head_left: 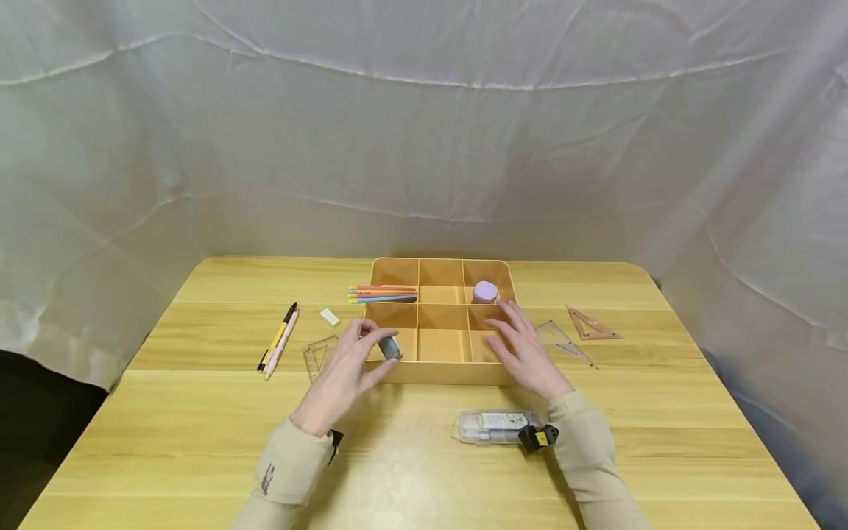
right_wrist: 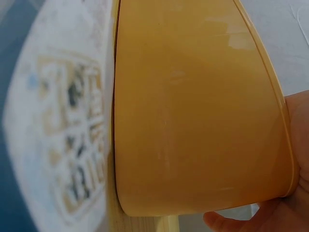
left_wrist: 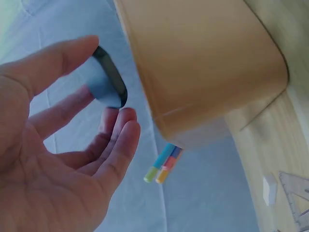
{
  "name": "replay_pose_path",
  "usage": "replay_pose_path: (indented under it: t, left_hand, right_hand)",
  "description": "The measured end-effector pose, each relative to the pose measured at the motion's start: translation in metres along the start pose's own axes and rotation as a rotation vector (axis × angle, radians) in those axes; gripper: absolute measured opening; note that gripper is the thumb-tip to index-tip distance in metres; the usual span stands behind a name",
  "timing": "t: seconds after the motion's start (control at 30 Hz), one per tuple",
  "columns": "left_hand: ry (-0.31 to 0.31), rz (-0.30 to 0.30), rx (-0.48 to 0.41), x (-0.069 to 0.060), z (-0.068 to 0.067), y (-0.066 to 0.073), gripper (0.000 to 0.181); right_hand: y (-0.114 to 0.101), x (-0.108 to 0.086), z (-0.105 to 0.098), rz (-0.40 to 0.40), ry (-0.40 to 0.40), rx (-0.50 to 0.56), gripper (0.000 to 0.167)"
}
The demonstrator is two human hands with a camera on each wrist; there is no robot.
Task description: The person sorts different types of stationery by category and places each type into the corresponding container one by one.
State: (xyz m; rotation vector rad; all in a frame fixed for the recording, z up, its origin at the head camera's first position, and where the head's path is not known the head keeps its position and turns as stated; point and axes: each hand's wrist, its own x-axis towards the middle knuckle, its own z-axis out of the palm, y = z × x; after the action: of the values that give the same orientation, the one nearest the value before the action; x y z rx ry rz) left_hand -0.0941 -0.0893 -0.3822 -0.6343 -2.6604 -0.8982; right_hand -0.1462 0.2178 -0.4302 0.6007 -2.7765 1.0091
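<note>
In the head view my left hand point(head_left: 341, 374) pinches a small dark grey object point(head_left: 390, 347) between thumb and finger, above the front left compartment of an orange divided box point(head_left: 447, 373). The left wrist view shows this object point(left_wrist: 108, 79) held at its ends, with the other fingers point(left_wrist: 118, 150) loosely bent below. My right hand point(head_left: 526, 353) lies at the box's front right corner, fingers spread and relaxed over the front right compartment. In the right wrist view part of that hand point(right_wrist: 285, 210) is against the box's edge point(right_wrist: 193, 121).
Colored pencils point(head_left: 384, 294) stick out of the back left compartment; a lilac item point(head_left: 485, 292) sits back right. Left are two pens point(head_left: 281, 342), a white eraser point(head_left: 329, 317) and a clear set square point(head_left: 318, 357). Right are triangles point(head_left: 592, 326); a clear case point(head_left: 493, 427) lies in front.
</note>
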Motion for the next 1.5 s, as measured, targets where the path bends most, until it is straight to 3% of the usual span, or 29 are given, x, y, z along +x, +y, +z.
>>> replay_pose_path:
  t: [0.3, 0.57, 0.93, 1.2, 1.5]
  left_hand:
    - [0.014, -0.063, -0.041, 0.002, 0.005, -0.009, 0.039]
    - [-0.083, -0.133, -0.023, 0.020, 0.003, -0.011, 0.041]
    - [-0.217, -0.108, 0.155, 0.049, 0.005, -0.010, 0.042]
    - [-0.334, -0.187, 0.167, 0.061, 0.011, -0.012, 0.037]
    - [-0.374, -0.152, 0.221, 0.072, 0.019, -0.013, 0.031]
  right_hand:
    - [-0.001, 0.000, 0.002, 0.004, -0.002, 0.009, 0.038]
    - [-0.001, 0.000, 0.000, 0.001, 0.008, 0.007, 0.037]
    - [-0.001, 0.000, 0.000, 0.002, 0.006, -0.004, 0.037]
    - [-0.001, 0.000, 0.002, 0.009, -0.003, 0.004, 0.037]
    - [-0.001, 0.001, 0.002, 0.008, -0.003, 0.009, 0.037]
